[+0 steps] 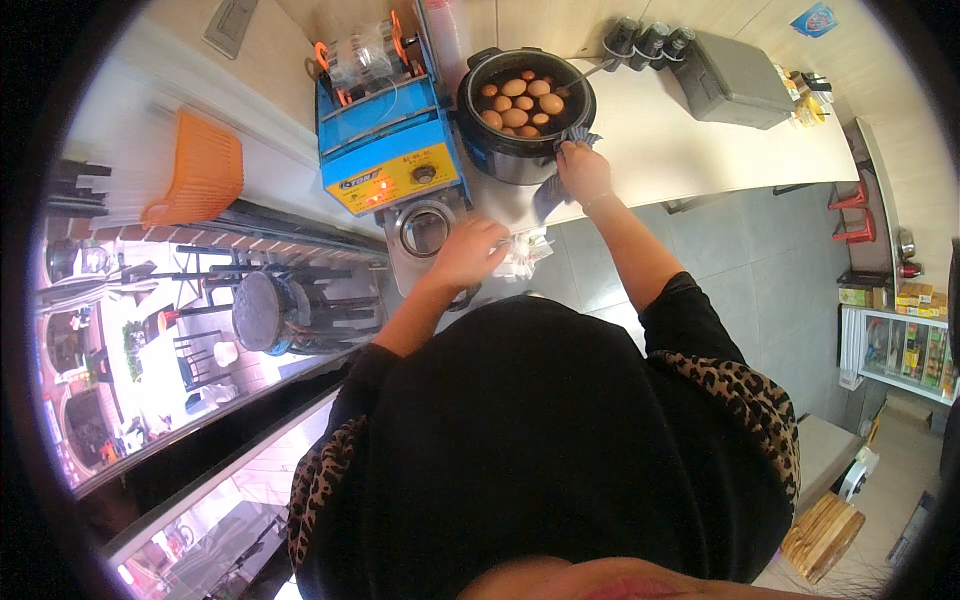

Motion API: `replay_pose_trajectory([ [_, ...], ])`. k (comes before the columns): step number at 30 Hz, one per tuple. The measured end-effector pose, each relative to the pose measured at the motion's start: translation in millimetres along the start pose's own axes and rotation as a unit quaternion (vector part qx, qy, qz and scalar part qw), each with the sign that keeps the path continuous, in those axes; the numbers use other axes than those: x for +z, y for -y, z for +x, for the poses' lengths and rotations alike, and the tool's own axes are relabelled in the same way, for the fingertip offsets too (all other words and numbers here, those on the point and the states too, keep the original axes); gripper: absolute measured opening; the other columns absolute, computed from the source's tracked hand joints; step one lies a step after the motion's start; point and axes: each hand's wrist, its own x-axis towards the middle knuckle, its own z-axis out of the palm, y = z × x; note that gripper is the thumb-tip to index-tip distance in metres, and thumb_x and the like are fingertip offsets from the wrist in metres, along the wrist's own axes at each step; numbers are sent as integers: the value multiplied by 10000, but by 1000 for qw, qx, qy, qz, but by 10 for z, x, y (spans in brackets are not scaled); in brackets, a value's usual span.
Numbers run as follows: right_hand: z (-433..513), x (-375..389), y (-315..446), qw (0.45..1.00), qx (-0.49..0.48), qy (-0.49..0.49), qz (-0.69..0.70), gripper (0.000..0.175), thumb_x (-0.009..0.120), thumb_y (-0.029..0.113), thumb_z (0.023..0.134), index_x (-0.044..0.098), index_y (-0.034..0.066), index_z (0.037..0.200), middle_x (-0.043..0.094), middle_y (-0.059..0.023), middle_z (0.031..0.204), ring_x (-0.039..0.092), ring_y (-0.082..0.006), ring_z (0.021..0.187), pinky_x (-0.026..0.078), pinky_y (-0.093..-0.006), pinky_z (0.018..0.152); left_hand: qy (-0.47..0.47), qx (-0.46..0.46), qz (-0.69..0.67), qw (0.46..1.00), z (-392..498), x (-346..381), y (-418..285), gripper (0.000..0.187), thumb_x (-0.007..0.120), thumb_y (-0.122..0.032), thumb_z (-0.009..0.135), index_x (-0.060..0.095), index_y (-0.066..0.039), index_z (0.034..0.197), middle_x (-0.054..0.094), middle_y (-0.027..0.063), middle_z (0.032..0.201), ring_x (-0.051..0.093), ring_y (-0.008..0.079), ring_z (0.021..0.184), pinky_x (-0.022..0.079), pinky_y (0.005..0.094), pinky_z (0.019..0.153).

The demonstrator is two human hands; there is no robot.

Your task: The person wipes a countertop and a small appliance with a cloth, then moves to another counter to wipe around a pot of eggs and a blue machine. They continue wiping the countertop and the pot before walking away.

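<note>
My right hand (585,171) grips a dark striped cloth (553,196) against the front right rim of a round black-and-steel cooker (517,161). Inside the cooker, several brown eggs (515,118) sit in dark liquid, and the handle of a spoon or ladle (592,73) leans out over the right rim. My left hand (471,251), slightly blurred, hovers just right of the round metal ring (425,229) on the tray of a blue cup-sealing machine (386,150). Beside its fingers lies crumpled clear plastic (525,255). Whether those fingers hold anything is unclear.
Clear film is wound on a roll (367,56) atop the sealer. Along the white counter (645,142) stand dark stacked cups (651,41) and a grey lidded box (731,79). An orange plastic basket (199,169) is at the left, by the window. Grey floor tiles (720,247) show below the counter.
</note>
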Motion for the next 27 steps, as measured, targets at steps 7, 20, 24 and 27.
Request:
replay_pose_trajectory([
  [7, -28, -165, -90, 999, -49, 8, -3, 164, 583, 230, 955, 637, 80, 916, 662, -143, 866, 682, -369, 785, 559, -475, 667, 24, 29, -31, 999, 177, 111, -80, 155, 666, -171, 895, 648, -48, 989, 642, 141, 964, 616, 364, 947, 490, 461, 807],
  [20, 789, 416, 1272, 978, -172, 114, -36, 190, 534, 94, 937, 650, 9, 1062, 729, -210, 1004, 732, -357, 914, 593, -441, 756, 5, -28, -20, 999, 20, 121, 16, 138, 688, -158, 864, 691, -65, 966, 676, 140, 944, 633, 357, 936, 500, 468, 826],
  [24, 920, 419, 1431, 975, -149, 165, -9, 216, 498, 107, 966, 635, -19, 1076, 735, -220, 1001, 734, -352, 926, 593, -454, 768, -18, -28, -19, 999, -78, 138, 95, 136, 694, -151, 859, 689, -63, 962, 674, 142, 934, 632, 360, 914, 499, 474, 809],
  [27, 686, 248, 1163, 962, -148, 228, -36, 265, 489, 135, 968, 603, 16, 1176, 737, -206, 974, 722, -379, 926, 580, -475, 755, -25, -39, -19, 999, -130, 134, 171, 137, 694, -144, 858, 674, -62, 966, 667, 142, 946, 629, 366, 914, 503, 471, 803],
])
